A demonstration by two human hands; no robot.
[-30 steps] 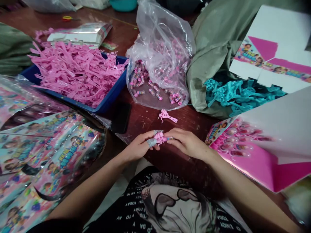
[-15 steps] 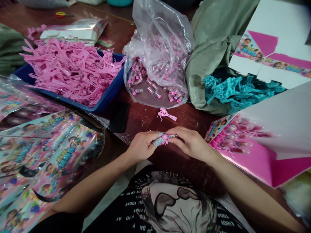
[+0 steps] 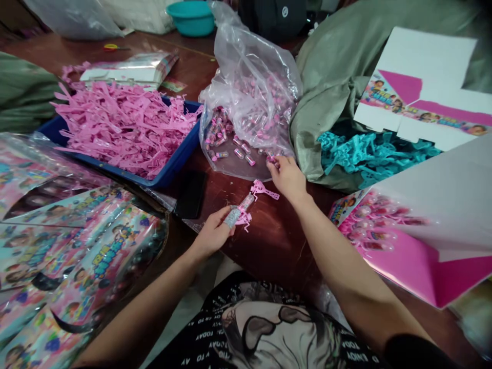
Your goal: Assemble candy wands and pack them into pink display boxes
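Note:
My left hand (image 3: 212, 233) grips a small clear vial (image 3: 246, 202) with a silver glitter band (image 3: 232, 217) round one end and pink paper shreds at its side. My right hand (image 3: 286, 177) reaches up to the clear plastic bag (image 3: 249, 100), its fingertips pinched on a small pink-capped vial (image 3: 272, 159) at the bag's lower edge. Several more vials lie inside the bag. A flat pink paper strip (image 3: 263, 190) rests on the wooden table (image 3: 269, 241) between my hands.
A blue tray (image 3: 177, 154) heaped with pink paper shreds stands left of the bag, beside a black phone (image 3: 191, 193). Printed plastic sheets (image 3: 88, 256) lie at the left. Green cloth (image 3: 326, 97), teal shreds (image 3: 372, 156) and printed card boxes (image 3: 423, 87) lie at the right.
My hands have separated. The right hand has moved up and away from the glitter-banded vial to the bag, and the left hand keeps that vial and has drawn slightly back.

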